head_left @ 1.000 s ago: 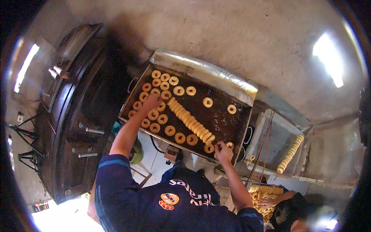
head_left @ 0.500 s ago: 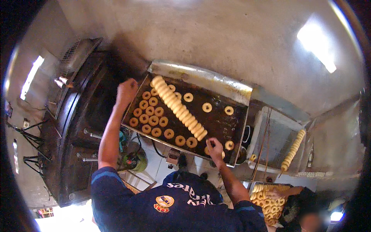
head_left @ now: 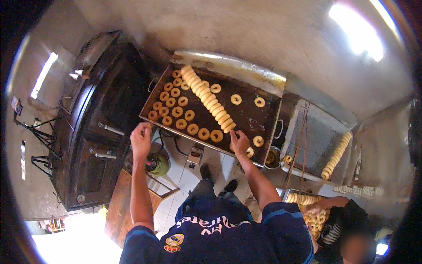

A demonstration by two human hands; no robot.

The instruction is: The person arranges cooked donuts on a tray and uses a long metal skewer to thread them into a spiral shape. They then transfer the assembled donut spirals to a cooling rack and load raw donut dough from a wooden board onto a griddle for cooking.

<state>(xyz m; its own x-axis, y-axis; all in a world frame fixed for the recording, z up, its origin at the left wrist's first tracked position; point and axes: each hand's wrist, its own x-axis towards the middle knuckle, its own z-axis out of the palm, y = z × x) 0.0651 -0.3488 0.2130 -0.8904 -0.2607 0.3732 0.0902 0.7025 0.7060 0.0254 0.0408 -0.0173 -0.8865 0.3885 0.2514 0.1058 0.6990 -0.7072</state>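
Over the dark pan [head_left: 266,118] I logged one slanting row of dough rings [head_left: 207,97]; right hand [head_left: 240,143] at its near end, hold unclear to me; left hand [head_left: 141,141], curled, closure unclear, shifted from the pan's left side to its near-left corner, leaving the far end untended.

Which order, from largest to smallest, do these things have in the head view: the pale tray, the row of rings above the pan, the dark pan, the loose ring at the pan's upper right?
1. Dark pan
2. Pale tray
3. Row of rings above the pan
4. Loose ring
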